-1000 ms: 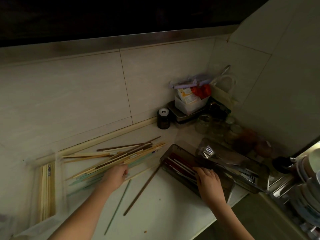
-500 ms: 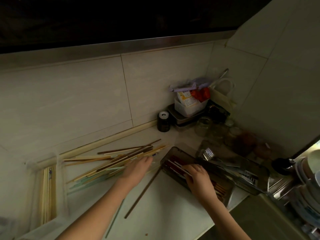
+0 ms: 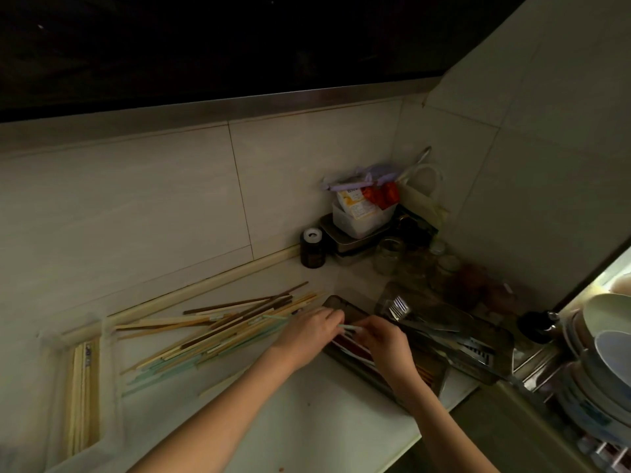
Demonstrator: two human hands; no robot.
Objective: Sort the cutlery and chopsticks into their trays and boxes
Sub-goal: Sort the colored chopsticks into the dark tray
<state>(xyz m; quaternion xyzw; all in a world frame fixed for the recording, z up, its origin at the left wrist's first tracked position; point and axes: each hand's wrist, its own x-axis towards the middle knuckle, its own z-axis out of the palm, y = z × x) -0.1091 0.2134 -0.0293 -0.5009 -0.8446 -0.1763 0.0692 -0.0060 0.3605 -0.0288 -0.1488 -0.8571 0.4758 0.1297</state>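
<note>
A loose pile of chopsticks (image 3: pixel 218 331), brown, pale wood and pale green, lies on the white counter. My left hand (image 3: pixel 305 334) and my right hand (image 3: pixel 384 348) meet over the near end of a dark tray (image 3: pixel 440 370) that holds red and white chopsticks. Both hands pinch one pale green chopstick (image 3: pixel 349 327) between them, just above that tray. Behind it a second dark tray (image 3: pixel 502 339) holds forks (image 3: pixel 399 307) and other metal cutlery. At the far left a clear box (image 3: pixel 109 380) holds pale wooden chopsticks.
In the corner stand a black jar (image 3: pixel 312 249), a white tub of packets (image 3: pixel 362 218) on a metal box, and glass jars (image 3: pixel 389 256). Stacked bowls and plates (image 3: pixel 607 339) fill a rack at right. The counter edge (image 3: pixel 437 414) drops off beside my right forearm.
My left hand moved right from the chopstick pile to the dark tray, bringing a pale green chopstick. My right hand shifted back along the tray and now pinches that chopstick's end.
</note>
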